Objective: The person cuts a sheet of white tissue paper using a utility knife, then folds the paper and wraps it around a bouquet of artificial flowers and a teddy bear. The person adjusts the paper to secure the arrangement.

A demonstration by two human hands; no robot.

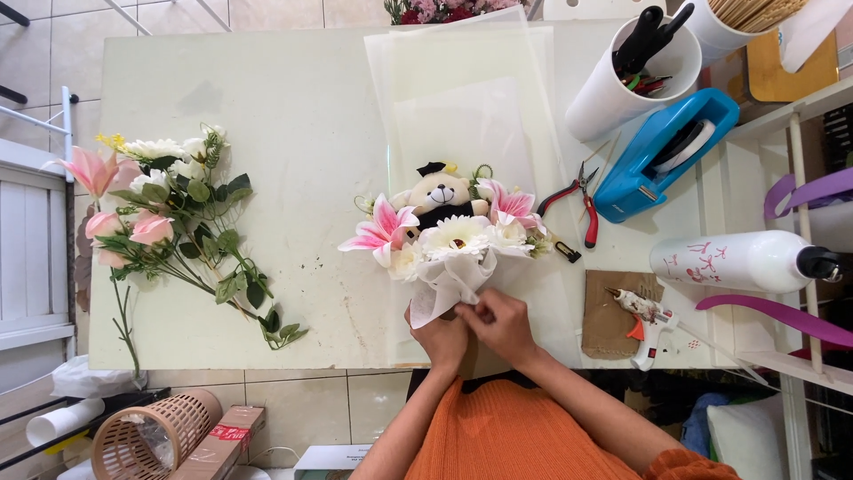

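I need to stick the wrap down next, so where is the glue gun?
In the head view the glue gun lies on the table's right side, on a brown cardboard piece, right of the right hand and below the red-handled pliers.

A single head-worn camera looks almost straight down from above the person, close over the pale rectangular worktable (293, 107), whose far edge meets the frame's top; tiled floor shows beyond. No second view exists.
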